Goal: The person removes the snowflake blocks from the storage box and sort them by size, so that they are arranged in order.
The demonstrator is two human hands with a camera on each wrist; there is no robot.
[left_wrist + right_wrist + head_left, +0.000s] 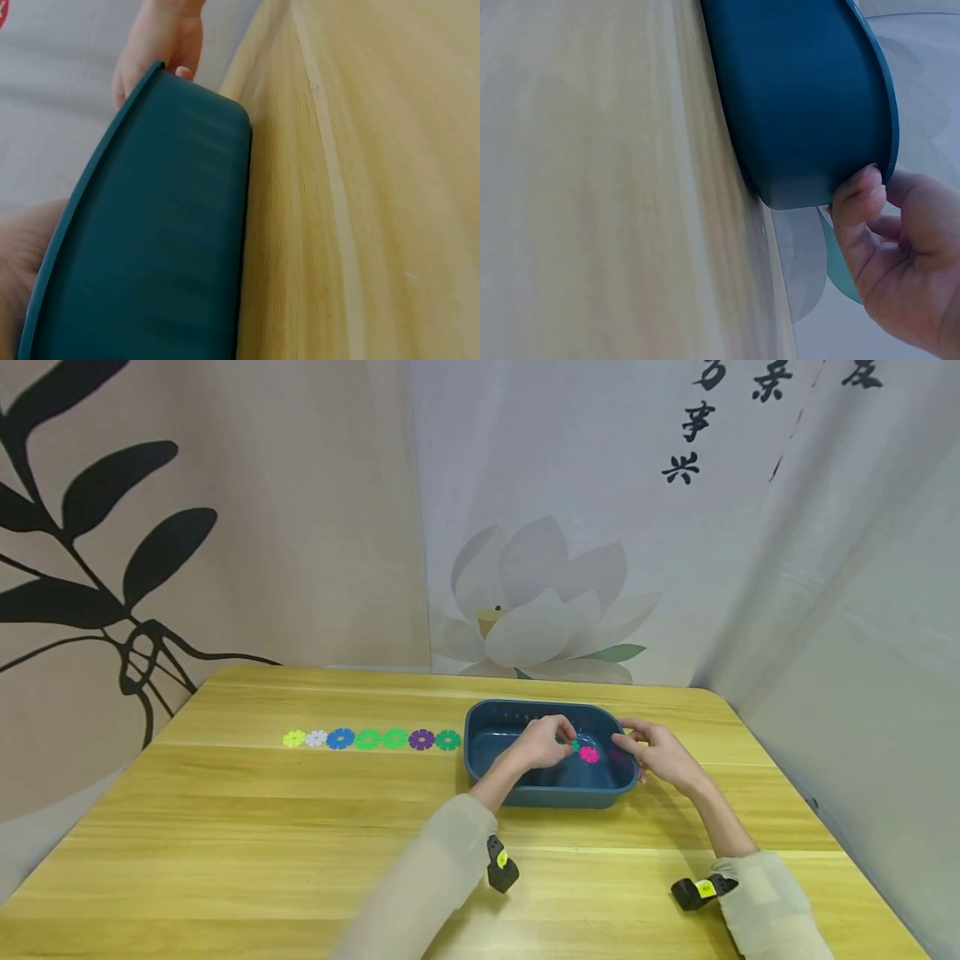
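A dark blue plastic basin stands on the wooden table. My left hand reaches over its near side, fingers curled, and pinches a small green snowflake disc at the fingertips. Close beside that disc, a pink snowflake disc lies in the basin. At the right end my right hand grips the basin's rim, thumb on the inner side and fingers outside. The right wrist view shows this hand at the basin's corner. In the left wrist view, the basin wall hides most of the left hand.
Left of the basin runs a straight row of flat snowflake discs: yellow, white, blue, several green, and a purple disc among them. The last green disc sits close to the basin's left wall. Behind the table hangs a printed curtain.
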